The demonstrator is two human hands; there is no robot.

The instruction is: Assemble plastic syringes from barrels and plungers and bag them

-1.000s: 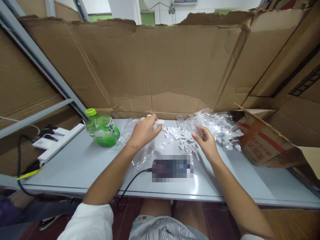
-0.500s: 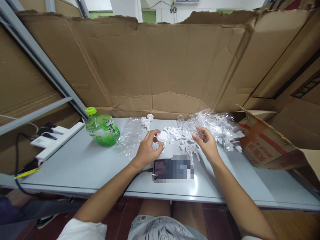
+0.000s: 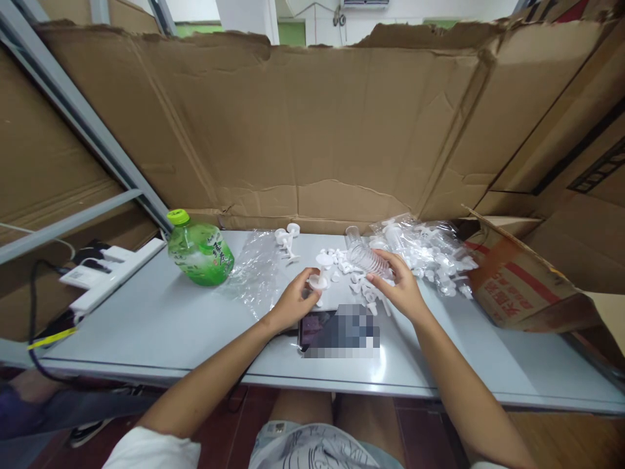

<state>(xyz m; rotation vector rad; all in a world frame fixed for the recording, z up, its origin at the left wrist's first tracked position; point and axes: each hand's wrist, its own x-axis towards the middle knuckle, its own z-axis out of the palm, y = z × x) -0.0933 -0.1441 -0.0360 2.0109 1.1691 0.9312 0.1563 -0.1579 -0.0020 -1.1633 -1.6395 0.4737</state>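
Observation:
My left hand [image 3: 293, 303] pinches a small white plastic spool-shaped part [image 3: 321, 272] just above the grey table [image 3: 161, 326]. My right hand [image 3: 400, 290] grips a stack of clear ribbed plastic cups [image 3: 365, 256] lying on its side. Between the hands lies a scatter of several small white plastic pieces [image 3: 349, 270]. Two white spool parts [image 3: 287, 238] stand at the back, left of the scatter. A phone [image 3: 336, 329] lies flat just below both hands.
A green drink bottle [image 3: 200, 253] lies at the left. A crumpled clear bag [image 3: 256, 270] sits beside it, and a clear bag of white parts [image 3: 430, 251] lies at the right. A white power strip [image 3: 110, 273] is far left, an open carton [image 3: 517, 280] right, cardboard walls [image 3: 312, 124] behind.
My left hand has come back from the rear of the table toward the phone, now holding a white spool part. Two spool parts now stand at the back. My right hand shifted slightly left.

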